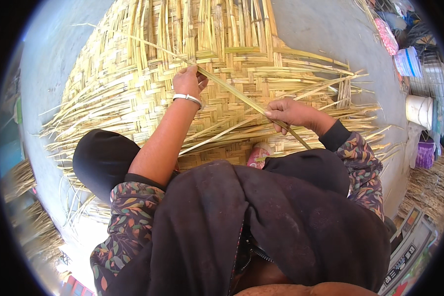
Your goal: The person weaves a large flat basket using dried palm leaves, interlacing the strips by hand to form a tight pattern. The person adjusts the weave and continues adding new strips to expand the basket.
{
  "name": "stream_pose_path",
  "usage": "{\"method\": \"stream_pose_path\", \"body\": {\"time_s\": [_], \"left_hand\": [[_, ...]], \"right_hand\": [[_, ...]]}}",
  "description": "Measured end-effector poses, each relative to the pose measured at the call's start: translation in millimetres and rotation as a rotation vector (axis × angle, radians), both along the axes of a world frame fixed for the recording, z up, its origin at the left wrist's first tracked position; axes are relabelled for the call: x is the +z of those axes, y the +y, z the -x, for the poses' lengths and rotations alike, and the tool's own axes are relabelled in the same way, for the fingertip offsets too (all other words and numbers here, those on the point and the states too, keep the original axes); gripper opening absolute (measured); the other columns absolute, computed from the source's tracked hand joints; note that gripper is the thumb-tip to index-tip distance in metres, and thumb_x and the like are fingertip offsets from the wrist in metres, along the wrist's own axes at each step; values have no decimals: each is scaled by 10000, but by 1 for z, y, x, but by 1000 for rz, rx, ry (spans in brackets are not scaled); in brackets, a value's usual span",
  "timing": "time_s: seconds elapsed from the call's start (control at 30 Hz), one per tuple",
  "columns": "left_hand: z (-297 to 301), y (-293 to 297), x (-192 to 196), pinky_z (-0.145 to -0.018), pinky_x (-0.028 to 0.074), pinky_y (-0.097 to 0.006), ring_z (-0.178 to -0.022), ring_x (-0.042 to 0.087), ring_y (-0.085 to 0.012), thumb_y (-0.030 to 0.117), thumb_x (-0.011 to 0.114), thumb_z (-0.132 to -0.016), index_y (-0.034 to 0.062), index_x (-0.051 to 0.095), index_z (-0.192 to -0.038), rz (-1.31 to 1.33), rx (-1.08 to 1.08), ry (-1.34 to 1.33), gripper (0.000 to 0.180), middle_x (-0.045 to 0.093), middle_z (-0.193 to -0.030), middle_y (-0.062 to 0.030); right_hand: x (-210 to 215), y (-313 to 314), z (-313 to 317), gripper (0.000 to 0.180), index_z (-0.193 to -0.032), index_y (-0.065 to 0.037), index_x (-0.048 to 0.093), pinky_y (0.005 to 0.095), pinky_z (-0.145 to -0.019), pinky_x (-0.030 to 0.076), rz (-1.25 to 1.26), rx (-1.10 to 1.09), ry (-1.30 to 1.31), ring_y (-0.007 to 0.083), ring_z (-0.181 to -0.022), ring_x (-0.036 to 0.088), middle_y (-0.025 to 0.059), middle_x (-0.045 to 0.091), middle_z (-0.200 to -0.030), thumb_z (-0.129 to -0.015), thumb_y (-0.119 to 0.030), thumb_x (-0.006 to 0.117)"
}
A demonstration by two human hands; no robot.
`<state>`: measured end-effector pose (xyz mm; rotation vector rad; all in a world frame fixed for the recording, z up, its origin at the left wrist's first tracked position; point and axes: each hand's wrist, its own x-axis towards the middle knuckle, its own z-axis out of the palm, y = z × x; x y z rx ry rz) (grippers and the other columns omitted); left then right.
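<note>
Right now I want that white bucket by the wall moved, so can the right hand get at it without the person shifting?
Probably not. The right hand is closed on a long reed over the mat, and the white bucket stands well beyond the mat's frayed edge, across bare floor.

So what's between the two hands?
In the head view, one long thin reed strip runs from the left hand to the right hand. Both hands grip it. Under it lies the woven mat.
</note>
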<state>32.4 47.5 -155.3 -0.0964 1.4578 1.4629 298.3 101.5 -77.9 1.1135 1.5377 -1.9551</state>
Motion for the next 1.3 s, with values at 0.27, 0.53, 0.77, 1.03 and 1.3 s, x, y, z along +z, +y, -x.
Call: {"method": "stream_pose_path", "body": {"time_s": [0.27,0.53,0.77,1.03,1.3], "left_hand": [[-10,2,8,-596,558,-290,-726,615,-200,31,521,-861,-5,488,-985,-4,-24,52,134,593,-873,-109],[-46,-7,20,-605,567,-306,-719,623,-174,41,583,-829,42,500,-877,-38,-208,23,96,595,-831,-73],[-37,-7,16,-617,553,-290,-740,608,-146,44,594,-817,43,537,-894,-55,-202,85,96,599,-841,-54],[-28,-3,13,-573,549,-284,-701,589,-149,8,574,-802,-9,549,-953,-61,-118,70,154,594,-841,-79],[-20,2,19,-617,546,-291,-738,610,-143,47,588,-810,62,570,-903,-113,-119,28,97,617,-841,-44]], "right_hand": [[-7,4,5,218,-927,-19,559,289,-531,492,-415,113,-64,133,-574,614,63,625,-690,-915,-224,485],[-31,20,91,225,-953,-43,561,414,-590,471,-838,113,164,319,-660,613,164,624,-725,-860,-242,514],[-37,16,105,190,-922,-44,541,481,-615,465,-1112,303,92,392,-703,601,199,619,-749,-866,-221,496],[-31,13,107,161,-910,-48,543,485,-599,466,-1116,322,102,403,-701,602,206,617,-730,-858,-186,476],[-31,18,98,214,-927,-43,532,319,-492,479,-582,2,154,176,-502,569,78,587,-625,-932,-241,453]]}}
